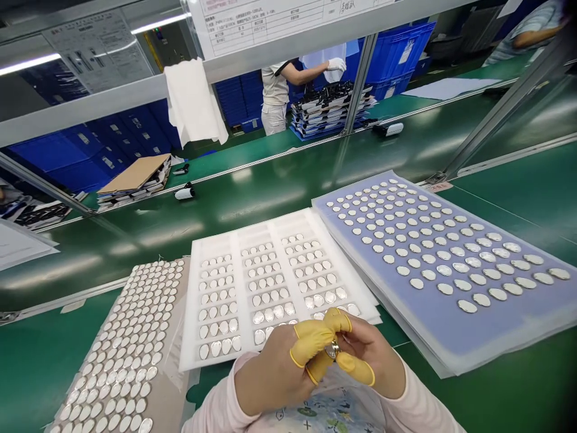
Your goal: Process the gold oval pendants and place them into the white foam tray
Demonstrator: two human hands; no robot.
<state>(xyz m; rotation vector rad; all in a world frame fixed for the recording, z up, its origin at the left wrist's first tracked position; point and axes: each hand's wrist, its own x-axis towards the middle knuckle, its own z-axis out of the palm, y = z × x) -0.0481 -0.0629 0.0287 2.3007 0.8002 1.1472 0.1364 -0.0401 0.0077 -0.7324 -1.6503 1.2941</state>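
Observation:
In front of my chest, my left hand (282,364) and my right hand (372,355) meet with their fingers closed. Yellow finger cots cover several fingertips on both. Pinched between them is a small shiny metal piece (332,349), mostly hidden by the fingers. Just beyond my hands lies a white foam tray (238,288), with rows of white oval discs with shiny rims in its slots. My forearms and hands cover part of its near edge.
On the left, a brown sheet (177,322) carries tightly packed rows of oval discs. A blue-violet sheet (428,325) on the right holds spaced rows. Beyond a metal frame post (360,84), a co-worker (274,90) in a white glove stands by stacked parts (320,111). A white cloth (195,102) hangs overhead.

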